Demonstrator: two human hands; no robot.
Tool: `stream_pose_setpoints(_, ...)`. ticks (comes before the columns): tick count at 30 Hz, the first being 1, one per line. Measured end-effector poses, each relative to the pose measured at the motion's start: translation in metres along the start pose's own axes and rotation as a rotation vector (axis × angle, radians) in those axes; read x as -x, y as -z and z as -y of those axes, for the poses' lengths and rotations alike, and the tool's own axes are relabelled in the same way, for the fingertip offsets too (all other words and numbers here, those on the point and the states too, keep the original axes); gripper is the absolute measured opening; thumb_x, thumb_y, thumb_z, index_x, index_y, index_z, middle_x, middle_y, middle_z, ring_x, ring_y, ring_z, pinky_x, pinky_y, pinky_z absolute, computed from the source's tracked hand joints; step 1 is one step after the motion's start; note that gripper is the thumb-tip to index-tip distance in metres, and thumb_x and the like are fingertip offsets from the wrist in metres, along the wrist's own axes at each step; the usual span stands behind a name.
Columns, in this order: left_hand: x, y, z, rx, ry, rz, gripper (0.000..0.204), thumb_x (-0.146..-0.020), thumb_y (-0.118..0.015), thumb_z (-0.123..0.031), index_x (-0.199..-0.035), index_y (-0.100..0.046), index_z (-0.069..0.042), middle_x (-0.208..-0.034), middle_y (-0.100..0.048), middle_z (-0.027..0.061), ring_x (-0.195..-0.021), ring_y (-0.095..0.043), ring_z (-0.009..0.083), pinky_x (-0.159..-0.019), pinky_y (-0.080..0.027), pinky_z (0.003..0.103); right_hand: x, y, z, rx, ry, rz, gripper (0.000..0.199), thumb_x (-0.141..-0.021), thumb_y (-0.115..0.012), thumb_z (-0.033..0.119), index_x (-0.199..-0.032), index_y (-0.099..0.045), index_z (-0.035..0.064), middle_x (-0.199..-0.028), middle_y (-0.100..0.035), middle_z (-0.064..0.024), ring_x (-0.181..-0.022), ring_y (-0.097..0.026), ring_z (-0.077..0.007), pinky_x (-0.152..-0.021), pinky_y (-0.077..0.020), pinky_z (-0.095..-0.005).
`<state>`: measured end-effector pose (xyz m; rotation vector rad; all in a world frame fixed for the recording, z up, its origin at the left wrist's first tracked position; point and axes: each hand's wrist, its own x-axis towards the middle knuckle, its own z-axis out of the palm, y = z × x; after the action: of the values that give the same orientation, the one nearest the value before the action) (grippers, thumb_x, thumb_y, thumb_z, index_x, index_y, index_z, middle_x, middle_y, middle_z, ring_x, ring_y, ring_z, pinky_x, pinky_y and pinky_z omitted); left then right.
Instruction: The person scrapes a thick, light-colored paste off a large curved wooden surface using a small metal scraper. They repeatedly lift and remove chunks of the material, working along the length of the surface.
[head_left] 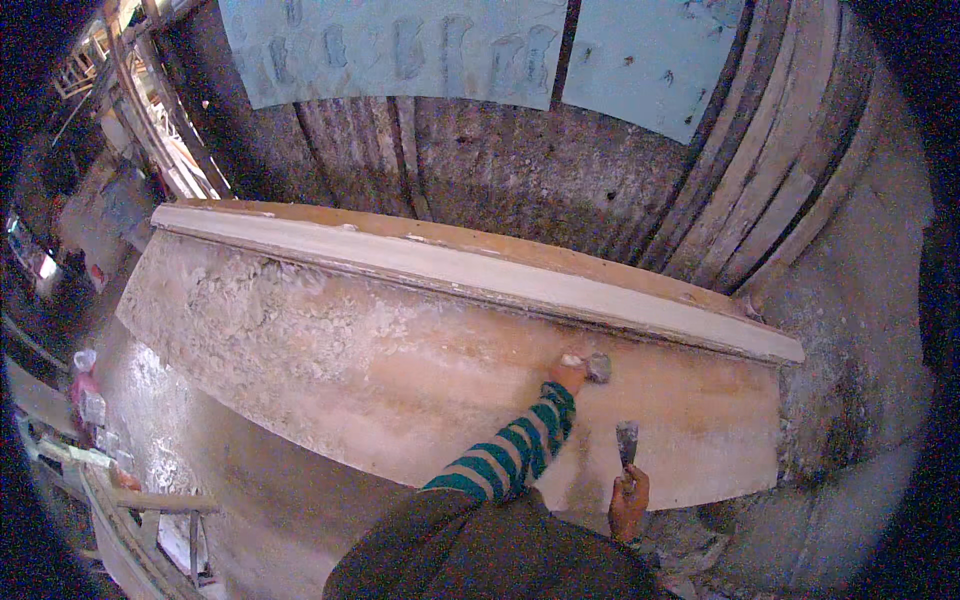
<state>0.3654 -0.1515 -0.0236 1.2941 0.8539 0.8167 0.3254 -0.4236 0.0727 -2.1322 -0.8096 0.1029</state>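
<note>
Here, in the head view, the hands are apart: the right hand (628, 502) clamps a scraper (627, 442), blade toward 12 o'clock; the left hand (567, 376), over the pale board (690, 420), has a grey piece (598, 368) at 3 o'clock, its grip unclear. Rough paste (235, 300) spreads toward the board's 10 o'clock.
</note>
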Motion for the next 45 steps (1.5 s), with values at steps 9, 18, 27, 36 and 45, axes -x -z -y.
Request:
stream_pose_setpoints(9, -0.097, 0.336, 0.022, -0.034, -0.477, -0.556, 0.014, -0.067, -0.062, -0.004, -0.078, -0.056, -0.008, -0.077, -0.056, 0.0032, -0.075, -0.053, 0.0138, -0.071, -0.046, 0.028, -0.060, -0.040, 0.020, -0.207, -0.021, 0.127, 0.030, -0.077, -0.059, 0.009, -0.105, -0.053, -0.0009, -0.101, -0.056, -0.0162, -0.094, -0.054, -0.0286, -0.082, -0.0428, -0.0356)
stream_pose_setpoints(18, 0.008, 0.464, -0.087, 0.136, -0.567, -0.854, 0.015, -0.073, -0.055, 0.003, -0.077, -0.048, -0.009, -0.078, -0.051, 0.0030, -0.074, -0.049, 0.0136, -0.070, -0.045, 0.027, -0.157, -0.103, 0.079, -0.003, 0.004, 0.586, 0.034, -0.074, -0.063, 0.022, -0.104, -0.056, 0.0072, -0.095, -0.062, -0.0146, -0.085, -0.060, -0.0318, -0.075, -0.0468, -0.0384)
stream_pose_setpoints(27, 0.076, 0.410, -0.052, 0.122, -0.423, -0.886, 0.025, -0.069, -0.056, 0.010, -0.070, -0.043, -0.011, -0.077, -0.051, 0.0016, -0.074, -0.049, 0.0111, -0.068, -0.045, 0.026, -0.197, -0.251, 0.118, -0.001, 0.451, 0.631, 0.046, -0.076, -0.058, 0.027, -0.120, -0.053, 0.0148, -0.101, -0.061, -0.0151, -0.086, -0.059, -0.0338, -0.075, -0.0479, -0.0412)
stream_pose_setpoints(36, 0.074, 0.427, -0.077, -0.148, -0.343, -0.770, 0.020, -0.065, -0.060, 0.009, -0.068, -0.049, -0.008, -0.073, -0.054, 0.0021, -0.072, -0.054, 0.0135, -0.072, -0.043, 0.026, -0.151, -0.363, 0.247, 0.090, 0.487, 0.708, 0.028, -0.076, -0.058, 0.034, -0.095, -0.062, 0.0144, -0.080, -0.063, -0.0135, -0.076, -0.061, -0.0321, -0.068, -0.0484, -0.0408)
stream_pose_setpoints(45, 0.062, 0.457, -0.063, -0.142, -0.310, -0.607, 0.016, -0.069, -0.060, 0.005, -0.071, -0.049, -0.006, -0.071, -0.050, 0.0007, -0.071, -0.047, 0.0115, -0.070, -0.039, 0.025, -0.137, -0.277, 0.199, 0.337, 0.423, 0.677, 0.028, -0.072, -0.062, 0.035, -0.090, -0.064, 0.0133, -0.078, -0.065, -0.0112, -0.070, -0.062, -0.0314, -0.065, -0.0490, -0.0402)
